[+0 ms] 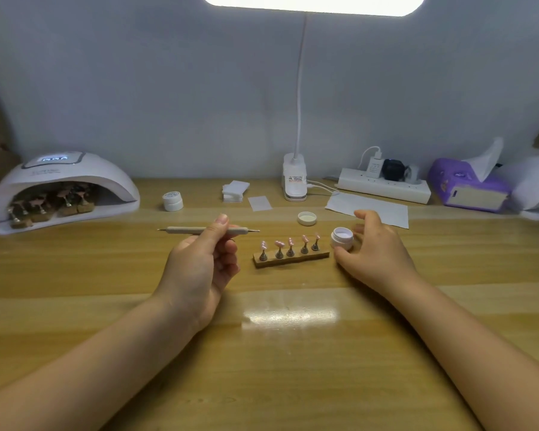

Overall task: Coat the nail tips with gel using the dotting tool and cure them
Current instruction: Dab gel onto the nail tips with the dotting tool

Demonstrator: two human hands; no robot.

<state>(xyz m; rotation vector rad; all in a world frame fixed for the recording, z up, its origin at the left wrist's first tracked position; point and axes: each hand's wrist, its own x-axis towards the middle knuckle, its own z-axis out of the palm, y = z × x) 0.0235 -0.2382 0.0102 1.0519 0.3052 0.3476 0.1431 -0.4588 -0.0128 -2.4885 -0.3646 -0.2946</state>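
Note:
My left hand (204,262) pinches the beige dotting tool (184,230) at its middle and holds it level above the table, left of the nail stand. The wooden stand (291,259) carries several pink nail tips (290,242) on small metal posts. An open white gel jar (342,238) sits just right of the stand, and my right hand (375,248) curls its fingers around it. The jar's lid (306,218) lies upside down behind the stand.
A white curing lamp (63,188) at the far left holds more stands of nail tips. A closed white jar (172,200), wipes (234,191), a clip lamp base (294,178), paper (367,208), a power strip (385,185) and a purple tissue pack (469,185) line the back.

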